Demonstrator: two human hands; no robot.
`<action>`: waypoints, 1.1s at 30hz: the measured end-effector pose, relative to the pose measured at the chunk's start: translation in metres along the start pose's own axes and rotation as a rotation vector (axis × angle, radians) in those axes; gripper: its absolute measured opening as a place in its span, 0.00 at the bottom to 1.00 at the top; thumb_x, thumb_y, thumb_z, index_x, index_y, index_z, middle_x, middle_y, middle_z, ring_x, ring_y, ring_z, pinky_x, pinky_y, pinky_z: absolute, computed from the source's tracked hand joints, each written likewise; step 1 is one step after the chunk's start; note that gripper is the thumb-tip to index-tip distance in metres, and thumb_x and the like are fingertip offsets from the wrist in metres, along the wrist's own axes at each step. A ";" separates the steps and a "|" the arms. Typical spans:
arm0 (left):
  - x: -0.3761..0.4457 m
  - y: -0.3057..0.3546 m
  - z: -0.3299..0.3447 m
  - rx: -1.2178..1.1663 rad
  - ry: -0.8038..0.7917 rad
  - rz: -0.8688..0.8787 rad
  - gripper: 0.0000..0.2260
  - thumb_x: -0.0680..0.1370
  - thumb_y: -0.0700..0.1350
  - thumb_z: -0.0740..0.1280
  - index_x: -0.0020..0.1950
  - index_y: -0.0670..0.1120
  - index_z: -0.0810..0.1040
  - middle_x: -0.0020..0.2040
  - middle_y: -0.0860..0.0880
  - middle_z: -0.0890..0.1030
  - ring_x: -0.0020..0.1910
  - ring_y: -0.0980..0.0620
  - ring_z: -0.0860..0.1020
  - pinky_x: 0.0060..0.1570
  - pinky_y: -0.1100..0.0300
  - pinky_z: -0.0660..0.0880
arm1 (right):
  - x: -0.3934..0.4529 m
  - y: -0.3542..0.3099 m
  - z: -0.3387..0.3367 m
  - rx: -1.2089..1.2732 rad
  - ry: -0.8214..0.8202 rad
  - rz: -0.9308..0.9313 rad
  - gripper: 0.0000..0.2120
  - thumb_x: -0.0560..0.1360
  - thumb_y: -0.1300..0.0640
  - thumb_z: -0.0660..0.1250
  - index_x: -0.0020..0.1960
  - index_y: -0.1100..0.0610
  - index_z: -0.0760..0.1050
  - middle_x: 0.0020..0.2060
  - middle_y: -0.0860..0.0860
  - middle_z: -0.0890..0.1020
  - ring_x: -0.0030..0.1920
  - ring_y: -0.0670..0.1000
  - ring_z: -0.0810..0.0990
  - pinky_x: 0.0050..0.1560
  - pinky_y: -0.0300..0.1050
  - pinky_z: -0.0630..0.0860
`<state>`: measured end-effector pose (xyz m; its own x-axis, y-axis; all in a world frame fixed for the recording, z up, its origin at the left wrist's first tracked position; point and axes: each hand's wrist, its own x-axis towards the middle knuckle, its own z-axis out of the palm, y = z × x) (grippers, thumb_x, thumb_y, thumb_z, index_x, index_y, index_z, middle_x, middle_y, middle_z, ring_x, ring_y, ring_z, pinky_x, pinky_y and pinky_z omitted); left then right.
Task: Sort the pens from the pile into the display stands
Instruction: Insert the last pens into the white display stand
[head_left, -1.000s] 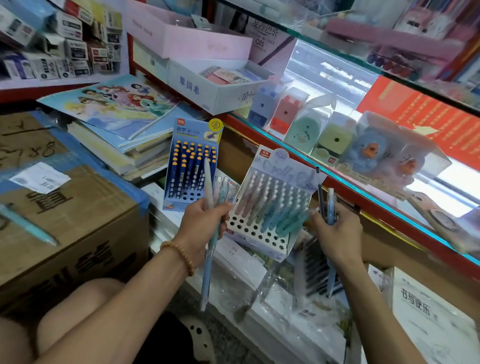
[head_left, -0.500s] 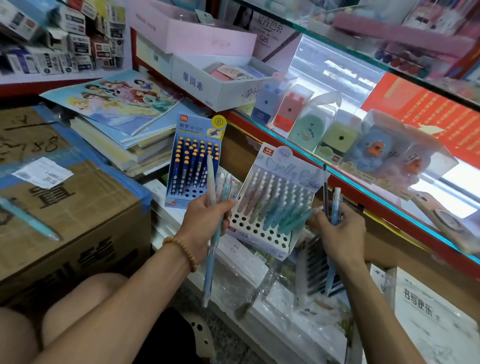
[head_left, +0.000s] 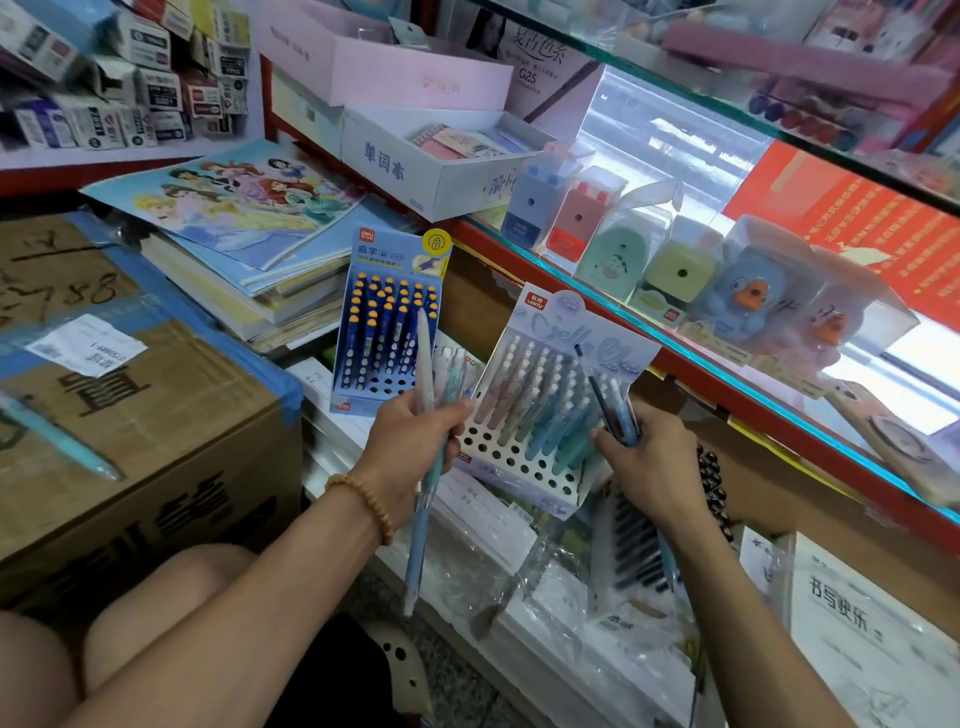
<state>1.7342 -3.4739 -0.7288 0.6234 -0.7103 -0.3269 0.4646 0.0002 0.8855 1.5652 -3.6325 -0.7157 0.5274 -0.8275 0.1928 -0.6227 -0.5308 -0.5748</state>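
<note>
Both hands are gripping pens — left hand fingers clamped on pastel pens, right hand fingers clamped on dark pens — and next is likely slotting one into the white stand at 12 o'clock.

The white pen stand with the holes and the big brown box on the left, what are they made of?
The white pen stand looks like thin printed card, matte, with punched holes and folded edges. The big brown box looks like corrugated cardboard, dull brown, sealed with blue tape and carrying a paper label.

Two display stands, two hands, one cardboard box.
</note>
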 end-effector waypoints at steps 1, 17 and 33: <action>0.000 0.000 0.000 0.011 0.001 0.000 0.04 0.77 0.42 0.69 0.46 0.42 0.76 0.33 0.49 0.75 0.27 0.55 0.71 0.26 0.66 0.72 | 0.002 -0.001 0.002 -0.013 0.001 0.006 0.10 0.76 0.59 0.71 0.38 0.60 0.74 0.31 0.56 0.78 0.27 0.47 0.71 0.25 0.31 0.67; -0.015 0.010 0.009 -0.044 -0.008 0.157 0.14 0.66 0.48 0.75 0.46 0.42 0.81 0.45 0.37 0.82 0.33 0.54 0.74 0.35 0.61 0.74 | -0.053 -0.053 -0.013 0.425 -0.418 -0.035 0.06 0.73 0.58 0.72 0.44 0.62 0.80 0.34 0.61 0.78 0.28 0.47 0.71 0.28 0.37 0.72; -0.026 0.003 0.020 -0.160 0.044 0.068 0.04 0.71 0.40 0.74 0.40 0.44 0.80 0.39 0.46 0.83 0.29 0.55 0.73 0.28 0.66 0.74 | -0.084 -0.039 -0.028 1.028 -0.119 0.297 0.07 0.69 0.59 0.72 0.42 0.63 0.79 0.28 0.57 0.77 0.20 0.47 0.64 0.20 0.37 0.63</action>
<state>1.7064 -3.4694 -0.7107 0.6822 -0.6732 -0.2855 0.5125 0.1617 0.8433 1.5285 -3.5472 -0.6875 0.5220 -0.8456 -0.1116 0.0201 0.1429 -0.9895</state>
